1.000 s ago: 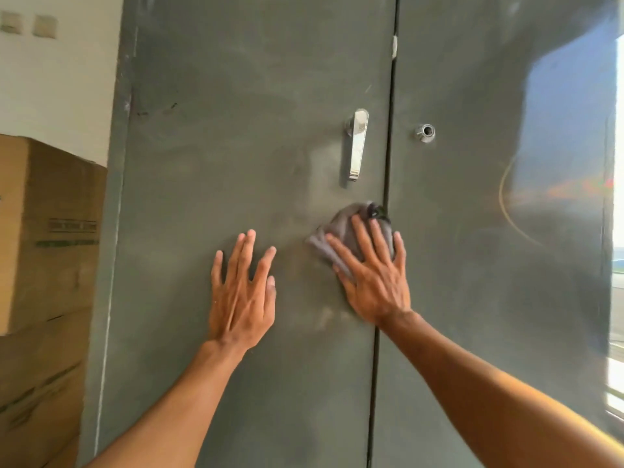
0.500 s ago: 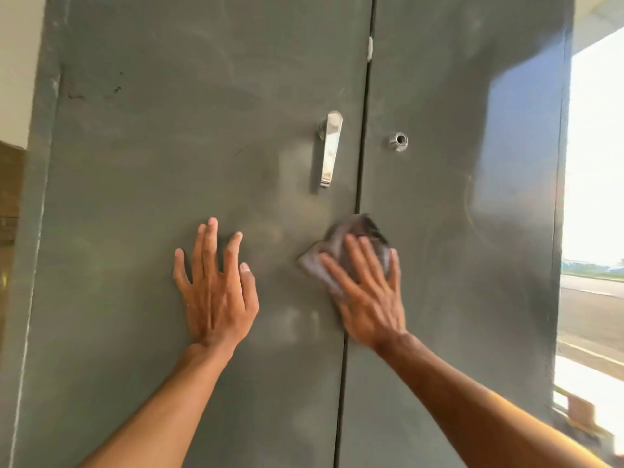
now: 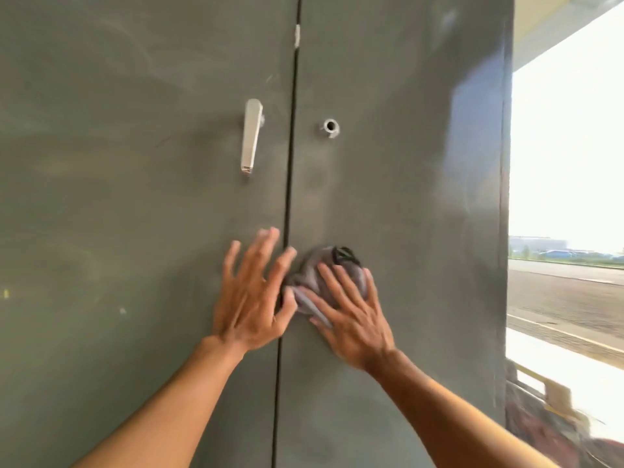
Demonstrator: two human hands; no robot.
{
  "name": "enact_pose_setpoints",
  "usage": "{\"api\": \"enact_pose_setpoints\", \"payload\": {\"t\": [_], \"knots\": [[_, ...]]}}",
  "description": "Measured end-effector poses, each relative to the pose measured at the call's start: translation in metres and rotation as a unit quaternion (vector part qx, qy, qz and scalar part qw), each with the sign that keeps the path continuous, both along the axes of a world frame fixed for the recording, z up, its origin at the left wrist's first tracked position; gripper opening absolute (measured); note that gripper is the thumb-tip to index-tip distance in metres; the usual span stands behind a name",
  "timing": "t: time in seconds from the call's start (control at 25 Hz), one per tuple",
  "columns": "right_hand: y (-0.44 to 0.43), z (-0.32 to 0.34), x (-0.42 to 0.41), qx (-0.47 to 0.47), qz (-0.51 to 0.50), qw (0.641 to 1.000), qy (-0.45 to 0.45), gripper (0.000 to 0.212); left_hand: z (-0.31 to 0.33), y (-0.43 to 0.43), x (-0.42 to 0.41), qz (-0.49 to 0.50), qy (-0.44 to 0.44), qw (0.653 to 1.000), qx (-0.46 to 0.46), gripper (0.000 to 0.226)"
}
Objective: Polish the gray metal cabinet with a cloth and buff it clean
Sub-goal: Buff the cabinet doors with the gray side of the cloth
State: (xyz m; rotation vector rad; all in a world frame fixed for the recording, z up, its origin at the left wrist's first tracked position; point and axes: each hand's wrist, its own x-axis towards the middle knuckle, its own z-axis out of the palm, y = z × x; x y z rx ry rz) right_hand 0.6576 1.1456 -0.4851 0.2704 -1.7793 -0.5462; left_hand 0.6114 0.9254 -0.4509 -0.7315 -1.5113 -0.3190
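The gray metal cabinet [image 3: 135, 197] fills the view, its two doors meeting at a dark vertical seam. My right hand [image 3: 351, 312] presses a crumpled gray cloth [image 3: 314, 275] flat against the right door just past the seam, fingers straight and spread. My left hand [image 3: 251, 295] lies flat on the left door beside it, fingers spread, its thumb touching the cloth's left edge. The hands are blurred by motion. A silver lever handle [image 3: 251, 136] hangs on the left door above the hands.
A round metal lock cylinder [image 3: 330, 126] sits on the right door. The cabinet's right edge [image 3: 504, 231] borders a bright opening onto a paved road. Blurred objects lie low at the right [image 3: 547, 417].
My right hand and the cloth have slid right across the seam onto the right door. My left hand moved right up to the cloth. The view shifted right, losing the cardboard boxes.
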Motion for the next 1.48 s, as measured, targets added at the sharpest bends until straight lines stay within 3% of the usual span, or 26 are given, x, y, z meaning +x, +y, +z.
{"api": "enact_pose_setpoints", "payload": {"t": [0.08,0.16,0.24,0.32,0.4,0.48,0.52,0.56,0.64,0.72,0.84,0.88,0.96,1.08,1.16,1.24,1.4,1.48], "knots": [[0.06,0.019,0.007,-0.107,-0.017,0.994,0.02,0.066,-0.002,0.022,0.004,0.01,0.037,0.995,-0.096,0.051],[0.085,0.081,0.009,-0.313,-0.003,0.948,0.058,0.063,0.009,0.039,0.003,0.035,0.016,0.999,-0.02,0.048],[0.071,0.143,0.003,-0.423,0.017,0.903,0.075,0.064,0.02,0.053,0.002,0.063,-0.035,0.991,0.116,0.046],[0.048,0.146,-0.009,-0.338,0.027,0.938,0.068,0.065,0.025,0.06,-0.001,0.082,-0.063,0.976,0.189,0.045],[0.037,0.081,-0.011,-0.128,0.048,0.99,0.021,0.068,0.02,0.063,0.0,0.093,-0.065,0.975,0.19,0.045],[0.059,-0.007,0.001,0.034,0.032,0.999,-0.018,0.079,0.009,0.069,0.004,0.102,-0.065,0.977,0.174,0.047],[0.082,-0.042,0.009,0.067,0.009,0.997,-0.031,0.086,0.003,0.073,0.007,0.103,-0.071,0.978,0.165,0.047],[0.109,-0.066,0.019,0.067,-0.017,0.997,-0.037,0.094,-0.002,0.08,0.01,0.101,-0.077,0.98,0.155,0.047],[0.162,-0.07,0.032,-0.021,-0.032,0.999,-0.028,0.097,-0.008,0.094,0.013,0.103,-0.079,0.983,0.131,0.047],[0.189,-0.027,0.037,-0.168,-0.016,0.986,0.011,0.078,-0.008,0.107,0.014,0.108,-0.076,0.984,0.117,0.047],[0.157,0.064,0.026,-0.368,0.008,0.929,0.049,0.063,-0.011,0.124,0.017,0.109,-0.104,0.977,0.152,0.046],[0.137,0.075,0.02,-0.38,0.014,0.924,0.045,0.063,-0.017,0.129,0.018,0.107,-0.107,0.976,0.154,0.046],[0.1,0.048,0.008,-0.276,0.035,0.96,0.037,0.063,-0.035,0.133,0.02,0.099,-0.091,0.982,0.132,0.046],[0.093,-0.074,0.013,-0.055,0.05,0.997,-0.016,0.071,-0.068,0.12,0.017,0.08,-0.078,0.986,0.122,0.047],[0.131,-0.141,0.025,0.001,0.002,0.999,-0.037,0.088,-0.088,0.111,0.017,0.087,-0.073,0.987,0.112,0.047],[0.176,-0.164,0.035,-0.08,-0.037,0.995,-0.038,0.099,-0.1,0.107,0.016,0.094,-0.07,0.99,0.078,0.047],[0.172,-0.09,0.029,-0.395,0.005,0.917,0.056,0.067,-0.1,0.115,0.016,0.089,-0.077,0.988,0.103,0.046],[0.124,-0.059,0.016,-0.39,0.027,0.919,0.054,0.065,-0.097,0.118,0.015,0.076,-0.084,0.987,0.113,0.046]]}}
